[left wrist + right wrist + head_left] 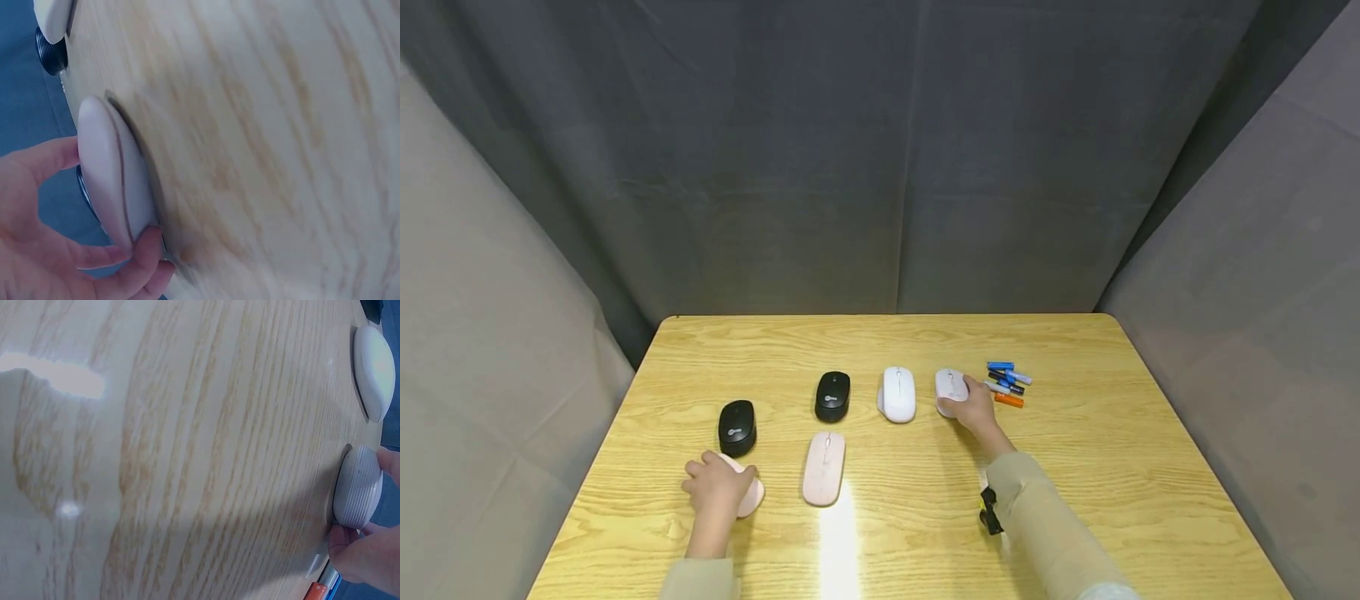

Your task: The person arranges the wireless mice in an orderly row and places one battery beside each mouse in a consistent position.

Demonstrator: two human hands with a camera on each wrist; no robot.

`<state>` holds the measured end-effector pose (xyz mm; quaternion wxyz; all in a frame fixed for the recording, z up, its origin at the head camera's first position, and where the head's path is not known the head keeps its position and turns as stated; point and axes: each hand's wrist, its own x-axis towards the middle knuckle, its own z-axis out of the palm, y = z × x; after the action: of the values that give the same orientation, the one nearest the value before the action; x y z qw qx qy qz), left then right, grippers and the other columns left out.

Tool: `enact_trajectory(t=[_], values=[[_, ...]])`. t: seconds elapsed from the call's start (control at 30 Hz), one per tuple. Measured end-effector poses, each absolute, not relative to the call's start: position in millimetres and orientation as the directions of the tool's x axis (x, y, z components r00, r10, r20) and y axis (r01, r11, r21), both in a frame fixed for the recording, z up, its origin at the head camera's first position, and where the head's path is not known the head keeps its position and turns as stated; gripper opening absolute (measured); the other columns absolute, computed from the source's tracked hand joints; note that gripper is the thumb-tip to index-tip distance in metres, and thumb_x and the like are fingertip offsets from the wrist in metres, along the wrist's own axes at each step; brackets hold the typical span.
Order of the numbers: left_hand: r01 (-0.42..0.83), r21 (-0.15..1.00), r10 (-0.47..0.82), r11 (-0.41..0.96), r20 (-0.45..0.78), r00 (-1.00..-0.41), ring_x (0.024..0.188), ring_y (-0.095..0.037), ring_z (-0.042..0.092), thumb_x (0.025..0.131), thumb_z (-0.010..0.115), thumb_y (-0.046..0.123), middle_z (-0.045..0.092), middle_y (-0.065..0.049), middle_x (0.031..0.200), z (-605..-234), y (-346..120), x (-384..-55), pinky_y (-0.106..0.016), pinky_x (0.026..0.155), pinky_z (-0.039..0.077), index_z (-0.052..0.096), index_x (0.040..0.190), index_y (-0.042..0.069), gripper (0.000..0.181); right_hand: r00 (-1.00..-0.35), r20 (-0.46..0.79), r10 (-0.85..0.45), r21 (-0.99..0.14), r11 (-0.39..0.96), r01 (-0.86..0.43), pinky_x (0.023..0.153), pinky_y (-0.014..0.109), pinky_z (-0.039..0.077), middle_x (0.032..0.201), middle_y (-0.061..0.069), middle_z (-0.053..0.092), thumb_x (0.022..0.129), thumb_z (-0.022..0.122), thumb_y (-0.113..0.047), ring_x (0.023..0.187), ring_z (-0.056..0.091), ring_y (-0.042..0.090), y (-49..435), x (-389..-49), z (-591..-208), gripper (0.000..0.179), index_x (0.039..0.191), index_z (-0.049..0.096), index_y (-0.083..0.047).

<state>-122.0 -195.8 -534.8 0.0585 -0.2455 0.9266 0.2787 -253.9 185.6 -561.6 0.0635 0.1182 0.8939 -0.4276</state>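
Note:
My left hand (715, 490) grips a pale pink computer mouse (103, 165) by its sides, thumb on one edge and fingers curled round the other. That mouse lies tilted on the tabletop, just below a black mouse (737, 427) in the head view. At the right, my right hand (973, 407) holds a whitish mouse (951, 383) with a ribbed side (359, 487) between thumb and fingers. Left of it lies a white mouse (899, 394), which the right wrist view shows as a smooth white shape (375, 372).
A second black mouse (832, 397) and another pink mouse (823, 469) lie mid-table. Several small markers, one an orange marker (1009, 400), sit right of my right hand. The wooden table (1075, 358) ends at a dark curtain (775, 167). A small black object (990, 511) shows beside the right sleeve.

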Motion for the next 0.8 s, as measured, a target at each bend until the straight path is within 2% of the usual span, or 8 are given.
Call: enact_trajectory(t=[0.27, 0.4, 0.43, 0.63, 0.8], values=[[-0.483, 0.503, -0.424, 0.717, -0.235, -0.875, 0.094, -0.06, 0.035, 0.08, 0.064, 0.031, 0.025, -0.045, 0.106, -537, -198, -122, -0.055, 0.065, 0.048, 0.025, 0.118, -0.025, 0.077, -0.966, -0.212, 0.149, -0.745, 0.614, 0.259, 0.102, 0.051, 0.028, 0.135, 0.03, 0.027, 0.08, 0.068, -0.02, 0.12, 0.034, 0.042, 186, -254, -561, 0.077, 0.14, 0.026, 0.004], [-0.471, 0.516, -0.445, 0.715, -0.184, -0.877, 0.094, -0.059, 0.034, 0.079, 0.065, 0.031, 0.025, -0.044, 0.108, -536, -198, -124, -0.056, 0.062, 0.047, 0.027, 0.117, -0.024, 0.077, -0.966, -0.212, 0.149, -0.745, 0.615, 0.258, 0.102, 0.051, 0.028, 0.135, 0.03, 0.027, 0.079, 0.069, -0.021, 0.12, 0.034, 0.042, 186, -254, -561, 0.078, 0.14, 0.027, 0.004], [-0.46, 0.514, -0.443, 0.724, -0.165, -0.881, 0.094, -0.059, 0.034, 0.079, 0.065, 0.032, 0.026, -0.044, 0.108, -535, -198, -124, -0.055, 0.065, 0.046, 0.027, 0.117, -0.024, 0.077, -0.966, -0.21, 0.148, -0.746, 0.615, 0.256, 0.102, 0.051, 0.028, 0.135, 0.03, 0.027, 0.079, 0.069, -0.021, 0.12, 0.034, 0.042, 186, -254, -560, 0.078, 0.14, 0.027, 0.004], [-0.343, 0.522, -0.383, 0.781, -0.034, -0.923, 0.093, -0.055, 0.036, 0.077, 0.068, 0.032, 0.029, -0.043, 0.11, -516, -181, -134, -0.054, 0.073, 0.036, 0.029, 0.12, -0.022, 0.079, -0.967, -0.209, 0.148, -0.747, 0.614, 0.255, 0.102, 0.051, 0.028, 0.135, 0.03, 0.027, 0.08, 0.069, -0.021, 0.121, 0.034, 0.042, 186, -254, -560, 0.077, 0.14, 0.027, 0.004], [-0.221, 0.573, -0.307, 0.789, 0.056, -0.95, 0.098, -0.052, 0.036, 0.073, 0.073, 0.028, 0.029, -0.037, 0.117, -504, -151, -145, -0.056, 0.074, 0.044, 0.031, 0.126, -0.015, 0.081, -0.966, -0.21, 0.151, -0.749, 0.61, 0.258, 0.102, 0.051, 0.028, 0.136, 0.029, 0.026, 0.08, 0.069, -0.021, 0.122, 0.033, 0.042, 186, -253, -560, 0.077, 0.14, 0.027, 0.003]])
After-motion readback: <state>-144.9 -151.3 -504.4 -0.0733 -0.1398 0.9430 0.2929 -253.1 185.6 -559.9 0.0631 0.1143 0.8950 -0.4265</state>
